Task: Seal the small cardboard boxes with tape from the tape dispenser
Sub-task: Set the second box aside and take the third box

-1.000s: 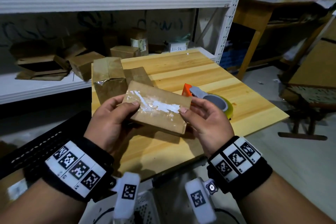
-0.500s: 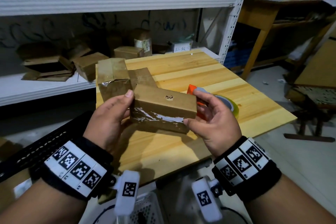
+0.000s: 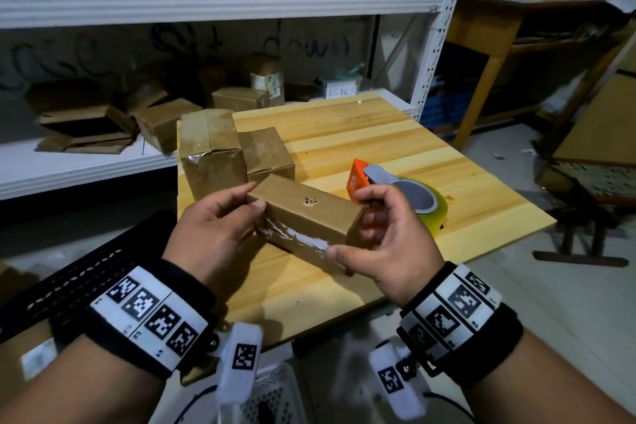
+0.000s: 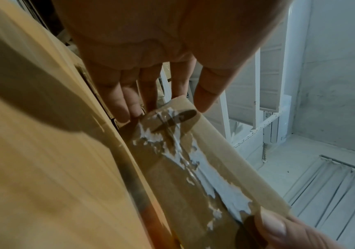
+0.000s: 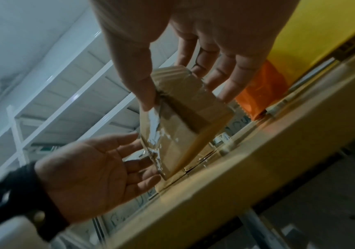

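Note:
I hold a small cardboard box (image 3: 309, 217) above the near part of the wooden table (image 3: 378, 134). My left hand (image 3: 255, 196) pinches its left end between thumb and fingers. At the right end my right hand (image 3: 346, 225) pinches it, thumb on the near face. A plain face with a small torn hole points up. The near lower face carries shiny tape with white torn patches (image 4: 193, 168), also seen in the right wrist view (image 5: 157, 134). The orange tape dispenser (image 3: 395, 189) with its yellowish roll lies on the table just behind my right hand.
Two taped boxes (image 3: 211, 155) (image 3: 265, 151) stand together at the table's left side, behind my left hand. White shelving (image 3: 206, 3) with several more cardboard boxes runs behind and to the left. A wooden desk (image 3: 499, 27) stands at the back right.
The box has been rolled in my hands: the taped face that pointed up a second ago now faces me and down, and the plain face with the hole is on top.

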